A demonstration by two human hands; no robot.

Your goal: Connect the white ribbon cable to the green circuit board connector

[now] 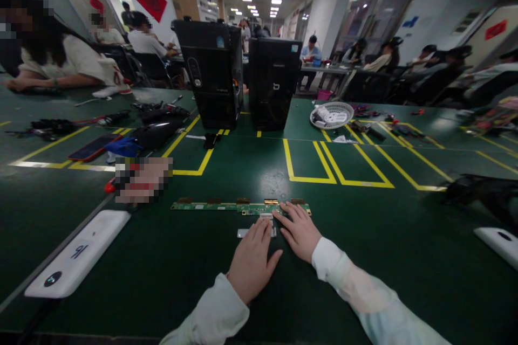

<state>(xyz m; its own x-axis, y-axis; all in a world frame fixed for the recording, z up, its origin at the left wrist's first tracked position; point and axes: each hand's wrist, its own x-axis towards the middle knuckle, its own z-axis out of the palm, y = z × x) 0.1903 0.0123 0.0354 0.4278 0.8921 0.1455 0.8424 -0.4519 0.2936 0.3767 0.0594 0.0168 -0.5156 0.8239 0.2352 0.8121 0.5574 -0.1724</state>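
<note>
A long, narrow green circuit board (210,206) lies crosswise on the green table, with brown-gold tabs along its far edge. My left hand (251,261) is open and palm down, its fingers stretched forward and its thumb apart. Its fingertips are at a small white piece (266,216) on the near side of the board. Partly under those fingers is a whitish flat strip (243,233). My right hand (300,230) is open too, fingers spread, with fingertips touching the board's right part. What lies beneath both palms is hidden.
Two black computer towers (273,83) stand at the back of the table (348,280). A white basket (332,115) is behind the yellow tape outlines. White devices (79,253) lie left and right. Cables, tools and a phone (95,147) clutter the left; people sit around.
</note>
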